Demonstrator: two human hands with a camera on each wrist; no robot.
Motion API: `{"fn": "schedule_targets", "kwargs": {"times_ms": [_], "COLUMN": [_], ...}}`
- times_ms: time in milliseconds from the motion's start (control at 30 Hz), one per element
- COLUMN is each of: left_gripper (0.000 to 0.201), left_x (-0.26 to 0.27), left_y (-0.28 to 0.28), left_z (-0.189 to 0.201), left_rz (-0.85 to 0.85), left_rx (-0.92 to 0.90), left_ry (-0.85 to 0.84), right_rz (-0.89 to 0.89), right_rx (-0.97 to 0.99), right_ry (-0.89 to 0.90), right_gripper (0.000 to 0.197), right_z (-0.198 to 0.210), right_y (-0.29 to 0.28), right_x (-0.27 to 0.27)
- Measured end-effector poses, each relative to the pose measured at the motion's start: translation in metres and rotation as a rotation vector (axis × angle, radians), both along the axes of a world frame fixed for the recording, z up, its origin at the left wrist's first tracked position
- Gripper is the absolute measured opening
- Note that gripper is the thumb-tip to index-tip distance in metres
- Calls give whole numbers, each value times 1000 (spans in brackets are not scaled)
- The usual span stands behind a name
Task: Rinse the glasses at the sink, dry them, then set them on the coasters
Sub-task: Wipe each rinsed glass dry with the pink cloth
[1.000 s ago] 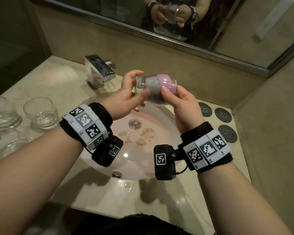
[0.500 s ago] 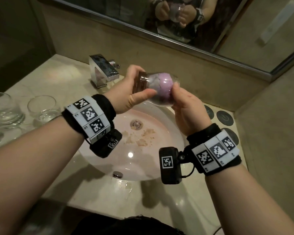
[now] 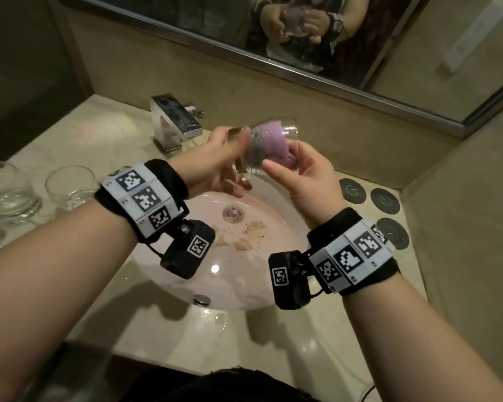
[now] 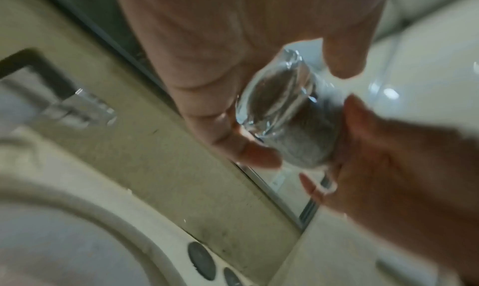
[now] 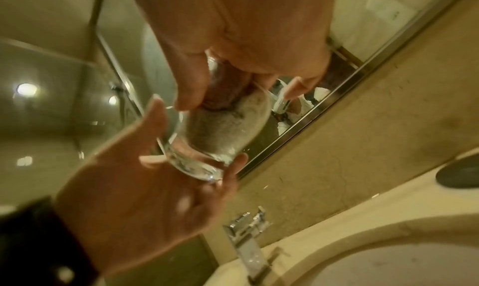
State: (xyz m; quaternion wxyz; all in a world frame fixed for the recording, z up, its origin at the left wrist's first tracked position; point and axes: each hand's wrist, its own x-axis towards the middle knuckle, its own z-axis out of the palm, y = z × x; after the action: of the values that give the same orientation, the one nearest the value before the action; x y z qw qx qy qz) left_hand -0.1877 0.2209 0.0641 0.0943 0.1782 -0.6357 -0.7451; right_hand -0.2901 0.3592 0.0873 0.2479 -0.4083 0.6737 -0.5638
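Note:
A clear glass [image 3: 285, 127] lies on its side in the air above the sink basin [image 3: 276, 227]. My left hand [image 3: 238, 146] grips its thick base [image 4: 274, 97] between thumb and fingers. A pink and grey cloth [image 3: 273, 140] is stuffed into the glass. My right hand [image 3: 285, 159] pinches the cloth at the glass's mouth. The right wrist view shows the cloth [image 5: 225, 124] filling the glass [image 5: 197, 163], with my right fingers [image 5: 186, 89] on it. Three dark round coasters [image 3: 385, 200] lie on the counter to the right of the basin.
Two more glasses [image 3: 70, 187] [image 3: 6, 190] stand on the counter at the left. A chrome faucet [image 3: 174, 123] sits behind the basin, which has brownish residue near the drain [image 3: 233, 213]. A mirror [image 3: 331, 39] runs along the back wall, and a side wall rises at the right.
The glass has turned between my hands, and its mouth now tips up toward the mirror. More of the pink cloth shows at the mouth. Both hands stay over the basin.

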Motion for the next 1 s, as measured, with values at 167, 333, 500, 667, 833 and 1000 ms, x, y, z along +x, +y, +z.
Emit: {"fn": "schedule_targets", "kwargs": {"times_ms": [167, 333, 500, 667, 833, 1000], "left_gripper": [73, 56, 69, 85, 94, 52], "left_x": [-5, -1, 0, -2, -8, -9], "left_y": [-1, -11, -21, -18, -15, -16], "left_z": [-1, 6, 11, 3, 3, 7], "left_rz": [-10, 76, 27, 40, 13, 167], "left_rx": [140, -319, -845, -507, 0, -383], "left_ry": [89, 151, 197, 134, -65, 48], "right_rz": [48, 185, 159, 59, 54, 80], "right_rx": [-58, -129, -95, -100, -49, -117], "right_ry": [-20, -332, -431, -295, -108, -332], "right_gripper": [28, 26, 33, 24, 26, 24], "right_z": [0, 6, 9, 8, 2, 5], "right_y": [-2, -6, -11, -14, -16, -20], "right_x": [1, -11, -19, -12, -5, -9]}}
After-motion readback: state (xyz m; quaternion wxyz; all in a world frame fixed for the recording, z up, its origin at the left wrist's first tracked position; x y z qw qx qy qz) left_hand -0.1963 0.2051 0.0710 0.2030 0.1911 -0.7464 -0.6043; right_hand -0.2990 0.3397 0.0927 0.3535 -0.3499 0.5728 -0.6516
